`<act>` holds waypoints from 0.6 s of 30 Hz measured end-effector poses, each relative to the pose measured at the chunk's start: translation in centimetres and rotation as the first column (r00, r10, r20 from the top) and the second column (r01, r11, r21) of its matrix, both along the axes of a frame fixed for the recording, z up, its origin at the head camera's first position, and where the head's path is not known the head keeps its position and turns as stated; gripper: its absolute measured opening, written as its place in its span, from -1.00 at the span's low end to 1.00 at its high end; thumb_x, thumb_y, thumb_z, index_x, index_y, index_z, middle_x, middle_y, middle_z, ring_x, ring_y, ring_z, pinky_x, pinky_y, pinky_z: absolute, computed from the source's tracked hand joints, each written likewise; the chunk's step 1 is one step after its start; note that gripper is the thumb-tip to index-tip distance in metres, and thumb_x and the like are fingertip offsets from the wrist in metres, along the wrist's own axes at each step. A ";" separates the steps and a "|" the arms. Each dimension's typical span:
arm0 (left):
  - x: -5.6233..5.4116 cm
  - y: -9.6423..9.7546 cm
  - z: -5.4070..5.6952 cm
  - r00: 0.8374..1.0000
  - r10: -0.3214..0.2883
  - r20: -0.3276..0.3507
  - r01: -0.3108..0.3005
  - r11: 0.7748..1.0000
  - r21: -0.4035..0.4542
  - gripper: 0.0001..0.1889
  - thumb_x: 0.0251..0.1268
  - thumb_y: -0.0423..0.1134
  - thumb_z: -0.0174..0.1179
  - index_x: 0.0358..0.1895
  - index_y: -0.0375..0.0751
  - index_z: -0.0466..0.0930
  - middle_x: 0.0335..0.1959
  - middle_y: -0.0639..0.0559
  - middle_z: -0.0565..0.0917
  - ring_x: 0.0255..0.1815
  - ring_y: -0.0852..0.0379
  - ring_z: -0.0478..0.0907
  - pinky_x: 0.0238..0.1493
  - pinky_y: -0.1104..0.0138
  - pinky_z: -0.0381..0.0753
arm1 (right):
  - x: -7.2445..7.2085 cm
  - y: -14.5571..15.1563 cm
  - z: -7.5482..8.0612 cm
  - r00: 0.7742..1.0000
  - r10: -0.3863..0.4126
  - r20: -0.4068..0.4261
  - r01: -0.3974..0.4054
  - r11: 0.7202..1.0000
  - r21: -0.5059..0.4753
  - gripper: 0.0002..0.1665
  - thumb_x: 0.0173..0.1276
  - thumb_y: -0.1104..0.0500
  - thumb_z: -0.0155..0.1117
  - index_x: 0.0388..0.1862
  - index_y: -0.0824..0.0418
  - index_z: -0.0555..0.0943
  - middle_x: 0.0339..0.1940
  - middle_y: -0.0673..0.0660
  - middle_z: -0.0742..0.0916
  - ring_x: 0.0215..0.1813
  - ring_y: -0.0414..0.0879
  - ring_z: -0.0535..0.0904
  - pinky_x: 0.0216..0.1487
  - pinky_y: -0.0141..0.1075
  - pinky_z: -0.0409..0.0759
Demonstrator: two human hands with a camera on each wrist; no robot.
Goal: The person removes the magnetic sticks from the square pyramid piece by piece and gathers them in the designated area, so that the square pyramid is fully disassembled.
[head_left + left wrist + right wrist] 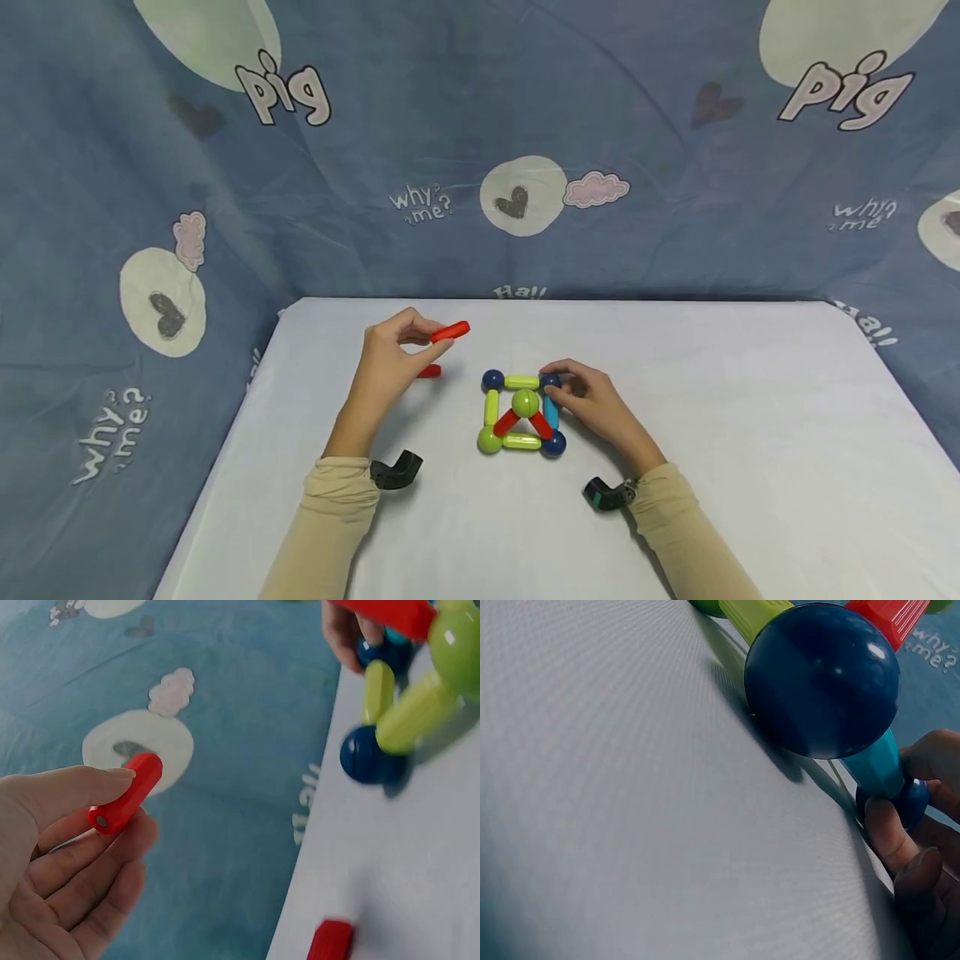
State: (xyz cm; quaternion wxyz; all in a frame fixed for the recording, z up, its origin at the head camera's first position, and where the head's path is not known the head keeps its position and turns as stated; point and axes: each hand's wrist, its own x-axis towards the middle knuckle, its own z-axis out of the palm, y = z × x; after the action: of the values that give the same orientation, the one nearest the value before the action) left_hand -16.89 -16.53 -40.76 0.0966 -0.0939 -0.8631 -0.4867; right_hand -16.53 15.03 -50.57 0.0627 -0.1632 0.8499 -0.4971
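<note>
Above the table, the left hand (392, 352) pinches a red magnetic rod (451, 331) between thumb and fingers; the left wrist view shows a small metal dot on the end of this rod (126, 793). To its right stands a structure of rods and balls: yellow-green rods (522, 442) and one blue rod (551, 412) form a square with corner balls. Two red rods (541, 425) rise from the front corners to a raised green ball (525, 403). The right hand (596, 402) grips the dark blue ball (551, 382) at the far right corner, partly hiding it.
A second red rod (430, 372) lies on the white table (750, 433), partly behind the left hand. Black wrist cameras (397, 471) sit on both wrists. A blue printed curtain (675, 208) hangs behind the table and along its sides.
</note>
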 end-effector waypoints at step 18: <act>0.1 -8.7 -3.9 0.990 0.081 0.115 -0.056 0.975 -0.214 -0.69 0.19 -0.46 0.45 0.02 -0.24 0.80 0.02 -0.21 0.79 0.00 -0.16 0.72 -0.09 0.30 0.67 | 0.0 -0.1 0.1 1.000 0.002 -0.002 -0.002 1.000 0.002 -0.66 0.47 0.15 0.36 0.20 0.08 0.65 -0.04 0.14 0.75 -0.23 -0.06 0.60 -0.33 -0.39 0.56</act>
State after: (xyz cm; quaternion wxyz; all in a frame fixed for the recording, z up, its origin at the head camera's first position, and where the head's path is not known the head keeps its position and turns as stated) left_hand -16.78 -25.24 -44.68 0.0496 -0.0436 -0.9167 -0.3941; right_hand -16.57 14.96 -50.50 0.0626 -0.1643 0.8502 -0.4962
